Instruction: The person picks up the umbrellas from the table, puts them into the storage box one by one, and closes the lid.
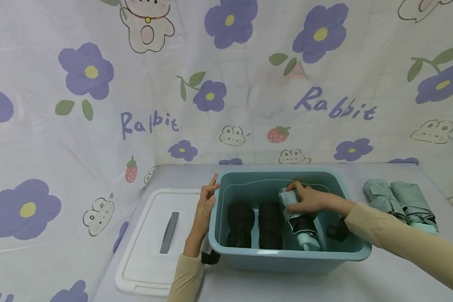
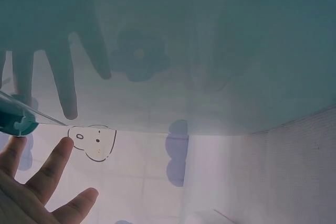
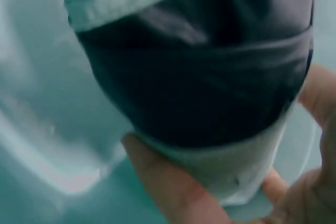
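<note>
In the head view my right hand (image 1: 312, 199) reaches into a teal plastic bin (image 1: 283, 252) and grips a light-green folded umbrella (image 1: 306, 228). The umbrella lies tilted, its pale green handle towards the near wall. The right wrist view shows thumb and fingers (image 3: 173, 184) around the pale end of the umbrella (image 3: 199, 93), below its dark band. To its left in the bin lie two black folded umbrellas (image 1: 240, 226), side by side. My left hand (image 1: 203, 209) rests at the bin's left rim with fingers extended; its reflection shows on the bin wall (image 2: 173, 77).
A white lid (image 1: 143, 247) with a grey handle (image 1: 169, 233) lies left of the bin. Right of the bin, two more light-green folded umbrellas (image 1: 384, 200) lie on the table. A flower-and-rabbit printed sheet (image 1: 249, 126) hangs behind the table.
</note>
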`<state>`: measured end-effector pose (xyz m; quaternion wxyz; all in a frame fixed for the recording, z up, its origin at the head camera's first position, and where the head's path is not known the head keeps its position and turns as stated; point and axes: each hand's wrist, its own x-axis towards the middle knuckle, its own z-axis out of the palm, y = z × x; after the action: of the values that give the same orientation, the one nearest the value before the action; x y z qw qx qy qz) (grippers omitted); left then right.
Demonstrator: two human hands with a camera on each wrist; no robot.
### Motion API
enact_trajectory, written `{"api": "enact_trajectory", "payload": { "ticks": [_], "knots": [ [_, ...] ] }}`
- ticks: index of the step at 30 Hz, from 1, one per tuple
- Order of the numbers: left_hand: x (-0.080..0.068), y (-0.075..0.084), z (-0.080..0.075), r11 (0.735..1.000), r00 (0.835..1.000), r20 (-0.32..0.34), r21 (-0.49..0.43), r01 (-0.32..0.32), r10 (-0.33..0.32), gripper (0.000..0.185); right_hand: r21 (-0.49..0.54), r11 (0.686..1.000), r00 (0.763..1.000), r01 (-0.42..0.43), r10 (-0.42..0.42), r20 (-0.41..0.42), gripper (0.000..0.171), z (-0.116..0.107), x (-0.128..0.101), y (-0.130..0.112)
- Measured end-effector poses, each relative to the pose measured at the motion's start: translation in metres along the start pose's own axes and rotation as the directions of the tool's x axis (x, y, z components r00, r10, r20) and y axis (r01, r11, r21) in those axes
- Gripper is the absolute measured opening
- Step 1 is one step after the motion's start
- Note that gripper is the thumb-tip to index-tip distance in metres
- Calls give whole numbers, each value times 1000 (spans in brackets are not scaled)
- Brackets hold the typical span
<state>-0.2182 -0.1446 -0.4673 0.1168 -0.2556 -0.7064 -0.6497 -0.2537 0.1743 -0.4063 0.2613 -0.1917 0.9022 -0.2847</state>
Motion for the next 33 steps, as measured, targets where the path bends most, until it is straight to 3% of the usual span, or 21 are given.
{"api": "enact_trajectory", "payload": {
  "ticks": [9,14,20,27,33],
  "knots": [
    [-5,0,1,1000,999,-37,-19,11,-11,35,-101,994,999,-40,42,25,60,12,15,-4],
    [-5,-1,2,999,999,-39,-21,25,-25,35,-107,990,994,-93,99,51,58,22,25,-5],
    [-3,-4,4,1000,999,-32,-27,12,-13,35,-40,989,988,-139,142,63,55,34,31,-2],
    [-1,-5,5,999,999,-29,-32,13,-14,36,81,993,994,-85,79,74,51,46,37,-2],
    [0,-2,4,999,1000,-24,-33,7,-7,37,192,976,992,-98,80,99,54,52,41,-2]
  ]
}}
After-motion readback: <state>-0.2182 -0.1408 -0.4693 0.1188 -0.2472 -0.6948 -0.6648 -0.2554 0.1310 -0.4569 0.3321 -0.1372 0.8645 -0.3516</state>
